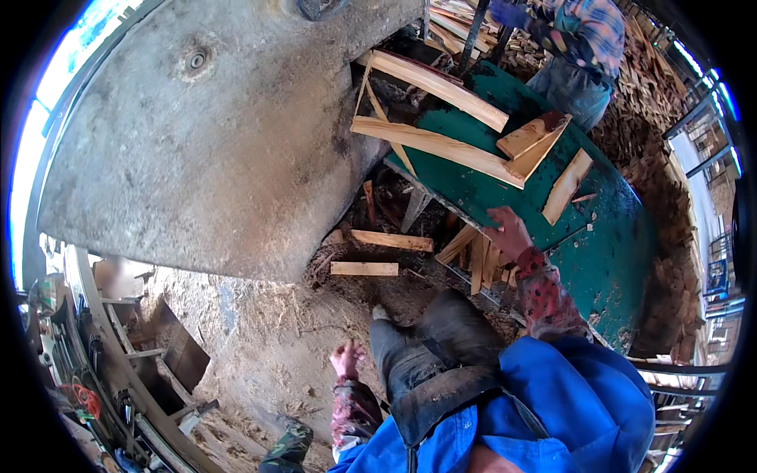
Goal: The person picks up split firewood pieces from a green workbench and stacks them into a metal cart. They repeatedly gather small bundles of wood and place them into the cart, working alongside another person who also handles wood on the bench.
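My right hand [511, 234] is over the near edge of the green table [465, 130], fingers spread and nothing in them. Past its fingertips a long pale wooden board [441, 150] reaches across the table toward the grey machine panel. A second board [438, 85] lies beyond it, and a short wood block [535, 135] touches the near board's right end. Farther right, a loose wood piece [567, 187] rests flat on the green top. Low beside my leg hangs my left hand [347, 360], its fingers loosely bent and slightly apart, holding nothing that I can see.
A large grey panel [189, 150] fills the upper left. Wood offcuts [392, 240] lie on the ground below the table, with more pieces [479, 260] under its edge. A co-worker [579, 55] stands across the table. Sawdust covers the floor [260, 339]; stacked wood [646, 87] rises behind.
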A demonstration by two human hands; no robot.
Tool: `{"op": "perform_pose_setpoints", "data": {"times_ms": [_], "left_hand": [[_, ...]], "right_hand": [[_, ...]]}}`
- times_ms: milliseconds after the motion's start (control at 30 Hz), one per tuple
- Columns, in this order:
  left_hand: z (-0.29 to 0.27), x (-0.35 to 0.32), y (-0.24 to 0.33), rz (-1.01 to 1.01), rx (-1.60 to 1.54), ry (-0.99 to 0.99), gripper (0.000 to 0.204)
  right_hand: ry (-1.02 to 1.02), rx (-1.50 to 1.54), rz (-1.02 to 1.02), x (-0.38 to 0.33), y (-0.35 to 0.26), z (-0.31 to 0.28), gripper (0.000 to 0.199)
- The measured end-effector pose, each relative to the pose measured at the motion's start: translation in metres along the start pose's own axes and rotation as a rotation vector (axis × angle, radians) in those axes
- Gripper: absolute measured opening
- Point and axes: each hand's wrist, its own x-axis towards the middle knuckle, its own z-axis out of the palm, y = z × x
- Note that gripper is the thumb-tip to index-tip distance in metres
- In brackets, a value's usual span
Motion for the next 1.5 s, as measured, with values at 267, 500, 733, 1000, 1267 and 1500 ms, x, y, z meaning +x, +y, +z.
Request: {"op": "perform_pose_setpoints", "data": {"times_ms": [267,500,733,1000,1267,1500], "left_hand": [[0.049,0.065,0.126,0.191,-0.116,-0.064,0.018],[0.180,0.050,0.196,0.334,0.116,-0.178,0.017],[0.323,0.120,0.317,0.778,0.259,-0.155,0.032],[0.441,0.197,0.374,0.931,0.681,-0.128,0.016],[0.522,0.204,0.367,0.493,0.463,-0.472,0.042],[0.505,0.192,0.367,0.080,0.247,-0.876,0.036]], "right_hand": [[0.122,-0.304,-0.151,0.146,-0.006,0.016,0.065],[-0.091,-0.465,-0.004,0.211,0.020,0.026,0.089],[-0.159,-0.344,-0.044,0.211,0.022,-0.008,0.081],[-0.127,-0.027,0.066,0.208,0.073,-0.047,0.055],[0.145,0.184,0.062,0.209,0.082,-0.082,0.037],[0.381,0.457,0.034,0.218,0.027,-0.089,0.011]]}}
